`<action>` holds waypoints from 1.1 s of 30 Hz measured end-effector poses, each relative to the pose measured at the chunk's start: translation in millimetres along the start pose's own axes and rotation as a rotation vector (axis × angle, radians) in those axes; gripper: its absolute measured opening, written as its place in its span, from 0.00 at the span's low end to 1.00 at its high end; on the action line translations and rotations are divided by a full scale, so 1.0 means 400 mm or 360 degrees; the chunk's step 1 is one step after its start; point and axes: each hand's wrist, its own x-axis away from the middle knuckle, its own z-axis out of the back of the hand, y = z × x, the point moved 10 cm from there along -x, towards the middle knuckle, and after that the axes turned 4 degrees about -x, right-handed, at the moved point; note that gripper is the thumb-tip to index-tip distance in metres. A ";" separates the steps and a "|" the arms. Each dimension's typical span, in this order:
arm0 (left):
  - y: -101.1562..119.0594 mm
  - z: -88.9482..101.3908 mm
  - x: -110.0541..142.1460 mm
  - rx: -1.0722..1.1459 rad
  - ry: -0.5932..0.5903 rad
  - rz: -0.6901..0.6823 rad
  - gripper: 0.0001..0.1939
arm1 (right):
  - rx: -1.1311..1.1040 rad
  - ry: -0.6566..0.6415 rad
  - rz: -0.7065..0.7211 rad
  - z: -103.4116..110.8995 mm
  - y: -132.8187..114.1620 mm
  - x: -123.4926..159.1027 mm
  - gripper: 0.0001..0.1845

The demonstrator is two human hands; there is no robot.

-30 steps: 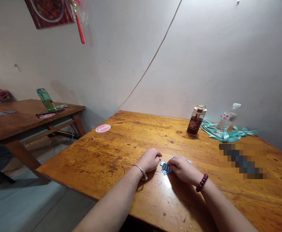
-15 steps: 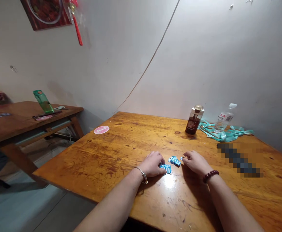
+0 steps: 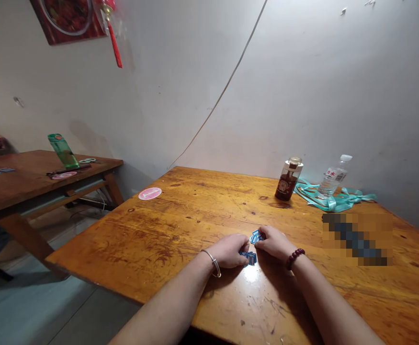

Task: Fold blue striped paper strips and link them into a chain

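Two lots of cards [image 3: 255, 237], dead centre between left hand [image 3: 232, 251] and right hand [image 3: 276, 244]!
From there, across the table [image 3: 202, 206]: sticker [image 3: 150, 193] at ten o'clock, drink bottle [image 3: 286, 186] at one, water bottle [image 3: 333, 178] at two, ribbon [image 3: 338, 205] around its base.

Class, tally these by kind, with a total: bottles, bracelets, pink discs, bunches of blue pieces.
Bottles: 3
Bracelets: 2
Pink discs: 2
Bunches of blue pieces: 2, one at left hand, one at right hand
Total: 9
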 end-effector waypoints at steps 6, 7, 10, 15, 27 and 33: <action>0.005 -0.005 0.002 0.0091 -0.0036 0.0019 0.15 | -0.0026 -0.0085 0.0026 -0.010 -0.014 -0.010 0.04; 0.009 -0.008 0.003 0.0064 -0.0064 0.0014 0.13 | -0.0027 -0.0089 0.0032 -0.010 -0.017 -0.009 0.04; 0.026 -0.008 0.006 -0.0084 -0.0097 -0.0029 0.07 | -0.0027 -0.0060 0.0058 -0.009 -0.030 -0.002 0.03; 0.058 0.022 0.013 -0.0132 0.0028 -0.0146 0.07 | -0.0060 0.0017 0.0092 -0.002 -0.046 0.018 0.07; 0.017 -0.009 0.015 -0.0038 -0.0029 0.0047 0.07 | -0.0307 -0.0186 -0.0051 -0.035 -0.009 -0.001 0.02; 0.001 0.008 0.016 0.0191 0.0055 0.0077 0.10 | -0.0537 -0.0075 0.0002 -0.024 -0.009 0.024 0.04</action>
